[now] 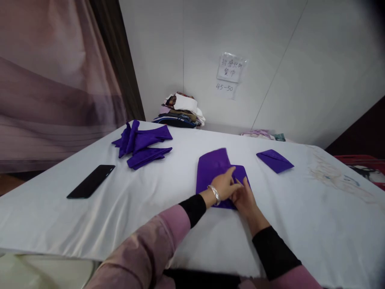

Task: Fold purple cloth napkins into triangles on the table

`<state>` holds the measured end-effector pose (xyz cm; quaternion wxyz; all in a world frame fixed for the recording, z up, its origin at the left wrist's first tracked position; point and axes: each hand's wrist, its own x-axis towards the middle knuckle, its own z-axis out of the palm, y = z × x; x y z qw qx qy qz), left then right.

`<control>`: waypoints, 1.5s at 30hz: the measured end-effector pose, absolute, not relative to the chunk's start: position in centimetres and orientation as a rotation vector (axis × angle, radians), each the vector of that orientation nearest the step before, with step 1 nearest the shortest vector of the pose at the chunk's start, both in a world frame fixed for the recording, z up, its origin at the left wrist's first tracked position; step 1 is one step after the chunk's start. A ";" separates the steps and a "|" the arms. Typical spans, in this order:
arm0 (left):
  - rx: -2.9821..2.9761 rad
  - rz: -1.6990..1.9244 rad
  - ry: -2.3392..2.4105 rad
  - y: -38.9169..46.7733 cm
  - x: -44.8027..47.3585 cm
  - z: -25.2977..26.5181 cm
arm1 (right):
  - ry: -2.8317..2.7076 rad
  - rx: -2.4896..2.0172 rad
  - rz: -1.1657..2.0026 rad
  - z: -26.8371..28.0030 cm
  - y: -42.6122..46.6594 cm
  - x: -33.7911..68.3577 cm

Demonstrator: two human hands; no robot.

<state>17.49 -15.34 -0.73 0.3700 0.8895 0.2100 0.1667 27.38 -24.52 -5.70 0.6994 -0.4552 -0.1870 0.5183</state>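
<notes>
A purple cloth napkin point(209, 165), partly folded, lies in front of me on the white-covered table. My left hand point(221, 185), with a silver bangle at the wrist, rests on top of it. Its index finger and thumb are stretched apart. Right beside it, my right hand point(243, 197) has its fingers curled at the napkin's right-hand fold and appears to pinch the cloth. The two hands meet over the fold, so part of the cloth and some fingertips are hidden. To the right lies a folded purple napkin point(275, 161) with a pointed shape.
Several loose purple napkins point(147, 138) are heaped at the back left. A black phone point(92, 182) lies near the left edge of the white tablecloth point(144, 216). Behind the table are stacked clothes point(183, 108) against the wall, and a red basket point(357, 160) stands at right.
</notes>
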 end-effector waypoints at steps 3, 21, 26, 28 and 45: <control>2.290 0.419 0.348 -17.3 17.5 -2.9 | -0.299 -1.041 1.220 -6.6 -25.2 29.0; 2.587 0.611 0.374 -13.5 9.9 -7.3 | -0.561 -1.447 0.881 -6.2 -28.0 32.7; 2.664 0.476 0.334 -13.5 10.0 -7.2 | -0.449 -1.557 0.884 -6.8 -28.6 33.0; 2.678 0.449 0.324 -13.5 10.0 -7.2 | -0.432 -1.548 0.902 -6.6 -28.3 33.3; 2.667 0.446 0.307 -13.3 9.9 -7.6 | -0.481 -1.583 0.692 -7.2 -23.1 37.2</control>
